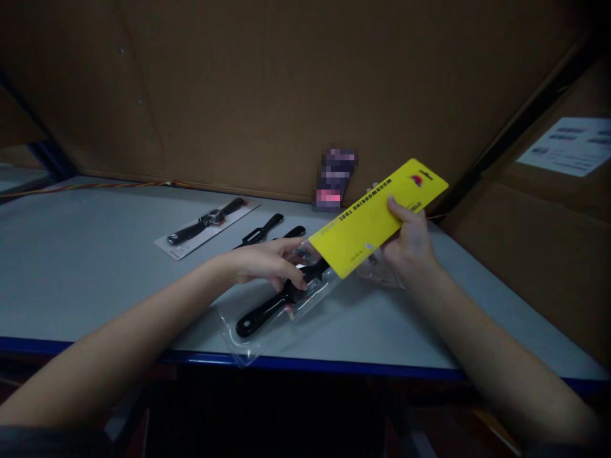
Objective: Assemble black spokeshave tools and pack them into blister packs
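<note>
A person's bare arms reach over a pale grey desk with a blue front edge (105, 273). The left hand (265, 262) is clamped, thumb and fingers, about the middle of a long black tool with a hole in its rounded end (262, 316), apparently to steady it. The right hand (410, 242) grips a yellow rectangular card printed "WOODWORKING TOOL" (367, 219), thumb on top and fingers below, a hold that seems to keep the card flat and in line with the tool. Both slant from near left to far right; the card's lower end covers the tool's far end.

The tool lies in a clear plastic shell (305, 304), whose near end overlaps the desk's front edge in this view. Whether the card is inside the shell or over it, I cannot tell. Farther left, a white backing card (179, 251) carries another black tool (188, 234) under clear plastic. Between that pack and the hands lie a loose black tool with a slot (260, 234) and a second loose black tool (294, 233), partly hidden by the left hand. A brown cardboard panel (229, 114) stands behind.
</note>
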Motion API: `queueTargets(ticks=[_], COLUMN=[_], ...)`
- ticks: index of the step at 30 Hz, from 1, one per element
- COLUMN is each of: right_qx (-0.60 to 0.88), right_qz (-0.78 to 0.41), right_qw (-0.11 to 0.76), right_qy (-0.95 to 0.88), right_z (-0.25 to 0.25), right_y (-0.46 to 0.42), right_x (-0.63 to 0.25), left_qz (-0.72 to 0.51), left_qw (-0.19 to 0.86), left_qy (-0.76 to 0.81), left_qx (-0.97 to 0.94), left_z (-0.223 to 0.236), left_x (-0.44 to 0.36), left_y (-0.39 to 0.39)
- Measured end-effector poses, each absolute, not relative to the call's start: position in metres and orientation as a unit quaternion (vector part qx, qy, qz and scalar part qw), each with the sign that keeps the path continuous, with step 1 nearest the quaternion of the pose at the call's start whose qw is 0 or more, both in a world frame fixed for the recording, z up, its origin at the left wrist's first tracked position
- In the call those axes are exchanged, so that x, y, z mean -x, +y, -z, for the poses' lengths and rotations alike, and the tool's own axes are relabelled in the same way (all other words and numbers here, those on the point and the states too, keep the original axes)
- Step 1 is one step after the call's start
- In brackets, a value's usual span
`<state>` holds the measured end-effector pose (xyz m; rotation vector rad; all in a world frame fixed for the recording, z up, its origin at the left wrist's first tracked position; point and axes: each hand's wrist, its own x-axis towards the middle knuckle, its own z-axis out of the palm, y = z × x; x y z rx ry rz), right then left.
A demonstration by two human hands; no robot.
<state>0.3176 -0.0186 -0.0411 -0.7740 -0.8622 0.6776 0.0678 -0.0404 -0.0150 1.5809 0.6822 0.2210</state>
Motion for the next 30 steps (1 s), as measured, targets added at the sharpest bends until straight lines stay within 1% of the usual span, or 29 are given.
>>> queueTargets(ticks=[3, 6, 9, 11, 14, 16, 20, 25, 28, 30], right_qx=[0.389, 0.405, 0.41, 0.411, 0.405, 0.425, 0.469, 0.468, 0.479, 0.483], right_qz=[-0.374, -0.391, -0.402, -0.381, -0.318, -0.302, -0.292, -0.264, -0.241, -0.246], right_qw=[0.747, 0.705, 0.678, 0.699, 0.749, 0.719, 0.617, 0.568, 0.535, 0.523], right_qy=[-0.39, -0.432, -0.459, -0.444, -0.417, -0.459, -0.56, -0.623, -0.653, -0.658], right_z=[0.049, 0.049, 0.043, 0.037, 0.031, 0.031, 0.037, 0.043, 0.049, 0.054], right_y=[-0.033, -0.046, -0.047, -0.04, -0.026, -0.021, -0.03, -0.05, -0.051, -0.049], right_x=[-0.291, -0.273, -0.277, -0.291, -0.314, -0.321, -0.307, -0.281, -0.279, -0.281], left_qz=[-0.117, -0.12, -0.131, -0.136, -0.131, -0.127, -0.127, -0.137, -0.14, -0.143], left_qw=[0.683, 0.694, 0.693, 0.696, 0.711, 0.726, 0.755, 0.762, 0.762, 0.763], left_qy=[0.326, 0.349, 0.342, 0.331, 0.307, 0.289, 0.289, 0.306, 0.315, 0.317], left_qx=[-0.643, -0.618, -0.621, -0.622, -0.619, -0.611, -0.574, -0.554, -0.549, -0.545], left_z=[0.015, 0.019, 0.023, 0.025, 0.026, 0.027, 0.027, 0.026, 0.027, 0.027], left_x=[-0.069, -0.07, -0.07, -0.071, -0.072, -0.072, -0.072, -0.072, -0.072, -0.072], left_y=[-0.04, -0.038, -0.036, -0.036, -0.038, -0.04, -0.042, -0.041, -0.041, -0.041])
